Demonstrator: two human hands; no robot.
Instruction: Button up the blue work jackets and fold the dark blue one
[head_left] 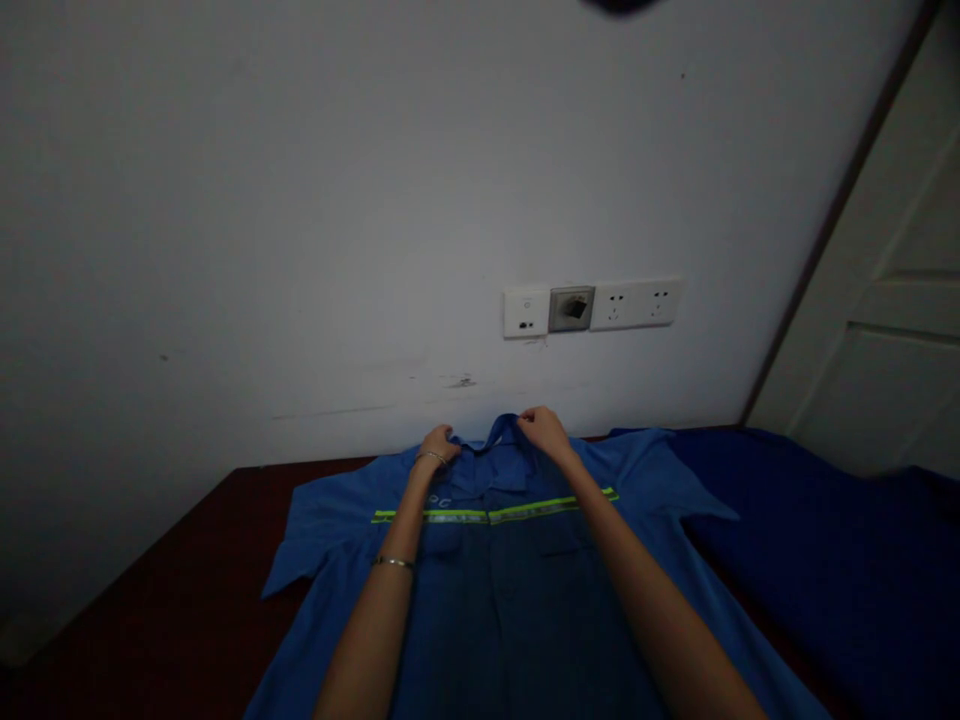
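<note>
A blue short-sleeved work shirt (465, 600) lies spread front side up, with a yellow-green and silver reflective stripe across its chest. Its collar (504, 432) points toward the wall. My left hand (438, 444) pinches the left end of the collar between thumb and fingers. At the collar's right side, my right hand (543, 430) grips the fabric, lifting that part of the band slightly. Part of the shirt front is hidden beneath my forearms. Pale letters show on the chest beside my left wrist.
The shirt rests on a dark red tabletop (187, 560) against a white wall (300, 200). Darker blue cloth (810, 560) lies to the right. Wall sockets (634, 304) sit above the collar, and a pale panelled door (885, 330) stands at right.
</note>
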